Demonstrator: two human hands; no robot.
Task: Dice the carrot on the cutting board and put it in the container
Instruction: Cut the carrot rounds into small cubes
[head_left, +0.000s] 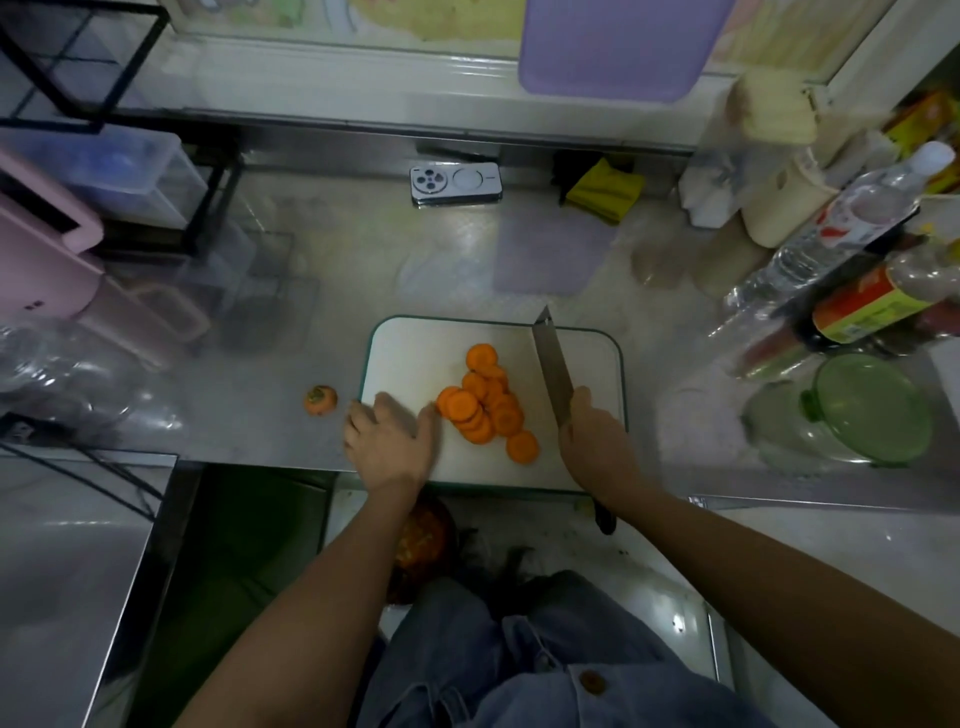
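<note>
A: What takes up most of the frame?

B: A grey counter (358, 260) across the middle. A purple tray (618, 47) leans at the top, and a pink appliance (47, 244) sits at the left edge.

A: And the cutting board?

B: The white cutting board (415, 358) lies at centre, with its near edge at the counter's lip. The carrot (483, 410) is on it, already cut into round slices that overlap in a loose heap in the board's middle.

A: Where is the container?

B: The clear container (779, 431) with a green lid (872, 410) is at the right edge, well apart from the board. I cannot tell if the lid is fastened. Just above it stand a dark sauce bottle (872, 306) and a water bottle (852, 218).

A: Does anything lie between the slices and the container?

B: The knife (553, 369) and the right hand (597, 441). That hand is wrapped round the handle, and the blade points to the board's upper edge, just right of the heap.

A: And the left hand?

B: The left hand (389, 439) lies flat with relaxed fingers on the board's left side, its thumb at the nearest slice.

A: Any smaller things?

B: A phone (455, 183) at upper centre, a yellow cloth (605, 189) to its right, and the carrot top (320, 400) on the counter left of the board.
</note>
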